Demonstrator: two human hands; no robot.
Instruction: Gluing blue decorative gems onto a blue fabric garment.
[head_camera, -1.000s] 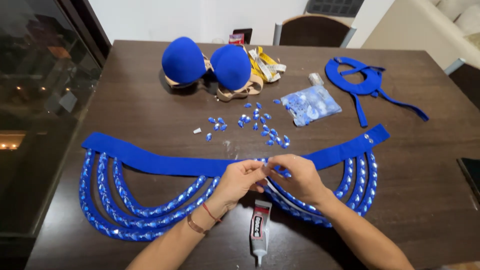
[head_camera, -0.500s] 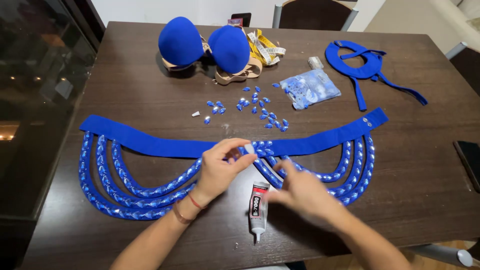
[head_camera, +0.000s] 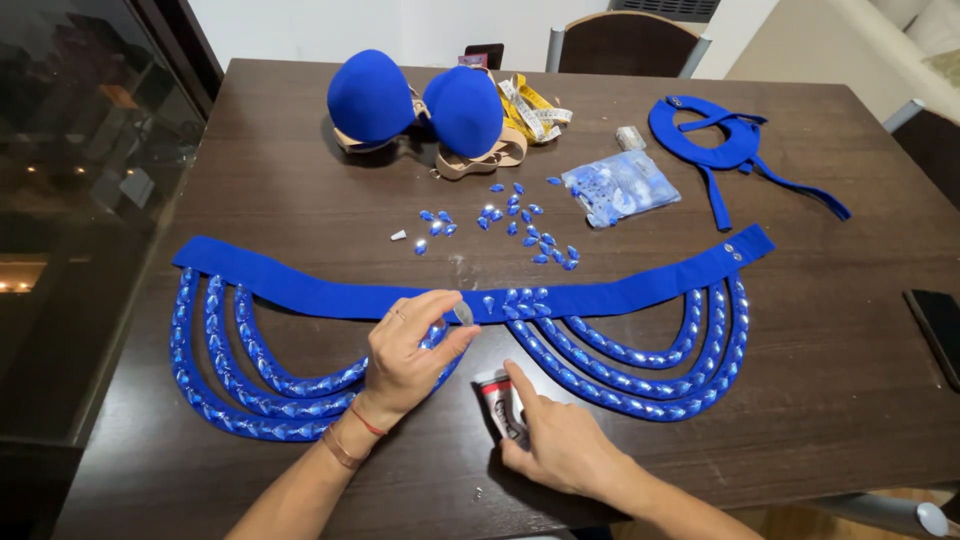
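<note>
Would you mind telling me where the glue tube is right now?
In the head view, the glue tube lies on the dark table near its front edge, under the right hand, just below the middle of the blue belt.

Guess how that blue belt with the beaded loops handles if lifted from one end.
Probably floppy: the blue belt is a flat fabric band, and its loops lie in slack curves on the table. The gem-covered loops likely add weight, so they would swing and perhaps tangle.

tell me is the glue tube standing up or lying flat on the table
Lying flat. The glue tube rests lengthwise on the table, with the right hand laid over its lower end.
</note>
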